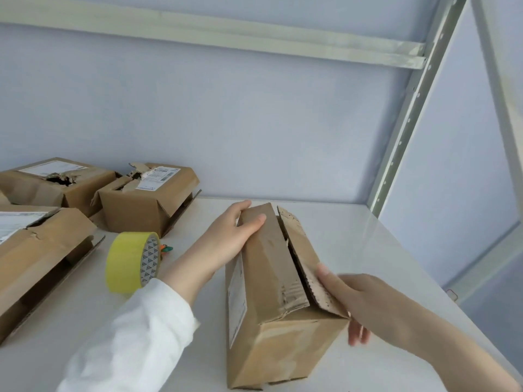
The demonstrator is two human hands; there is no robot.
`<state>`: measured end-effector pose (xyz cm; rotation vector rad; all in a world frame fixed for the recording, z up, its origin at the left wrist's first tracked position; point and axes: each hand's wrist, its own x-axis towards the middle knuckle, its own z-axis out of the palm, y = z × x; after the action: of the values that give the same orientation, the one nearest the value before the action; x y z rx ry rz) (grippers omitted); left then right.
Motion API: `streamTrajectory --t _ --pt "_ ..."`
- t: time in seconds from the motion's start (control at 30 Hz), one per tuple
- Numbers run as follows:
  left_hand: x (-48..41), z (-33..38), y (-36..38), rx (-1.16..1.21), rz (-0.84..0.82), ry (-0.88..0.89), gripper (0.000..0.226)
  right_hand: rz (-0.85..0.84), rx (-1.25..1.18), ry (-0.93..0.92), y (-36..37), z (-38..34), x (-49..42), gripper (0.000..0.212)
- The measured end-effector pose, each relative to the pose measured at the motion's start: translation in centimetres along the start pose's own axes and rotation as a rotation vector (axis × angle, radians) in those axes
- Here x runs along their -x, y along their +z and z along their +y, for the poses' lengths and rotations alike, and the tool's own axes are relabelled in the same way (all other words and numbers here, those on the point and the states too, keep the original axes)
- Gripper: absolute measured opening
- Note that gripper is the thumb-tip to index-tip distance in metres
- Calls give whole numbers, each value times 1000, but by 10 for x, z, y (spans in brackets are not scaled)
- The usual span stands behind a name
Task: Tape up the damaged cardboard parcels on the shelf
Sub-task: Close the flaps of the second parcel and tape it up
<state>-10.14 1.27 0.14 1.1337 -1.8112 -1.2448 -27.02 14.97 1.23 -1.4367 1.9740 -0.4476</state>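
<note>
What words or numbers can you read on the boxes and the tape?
Nothing reads clearly.
Middle box label: barcode and print, too blurred.
Far left box label: too blurred.
Near left box label: too blurred.
Held box side label: too faint.
Tape core: triangle pattern, no words.

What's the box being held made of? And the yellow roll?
The box looks like brown corrugated cardboard, matte: the torn flap edge shows wavy ridges. The yellow roll looks like smooth plastic tape wound on a printed core, probably cardboard.
</note>
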Motion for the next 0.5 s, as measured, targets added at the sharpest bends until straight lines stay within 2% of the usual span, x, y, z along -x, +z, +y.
streamTrajectory --t 0.1,0.17,0.23,0.33,0.43,0.5 --pt "13 5 0 -194 35 81 65 239 -88 -166 3 -1 -2 75" --pt "22 10 5 -261 -21 127 64 212 -155 -265 3 -8 -6 64" --pt "26 9 13 -308 -69 149 60 114 -141 -337 6 -15 -14 52" --pt "30 5 11 -315 -76 116 53 31 -59 -408 13 -23 -26 51" --pt "31 -1 -1 -469 -53 102 51 24 -112 -447 18 -32 -30 48" --pt "33 -4 -2 -539 -77 118 52 42 11 -485 22 -34 -32 49"
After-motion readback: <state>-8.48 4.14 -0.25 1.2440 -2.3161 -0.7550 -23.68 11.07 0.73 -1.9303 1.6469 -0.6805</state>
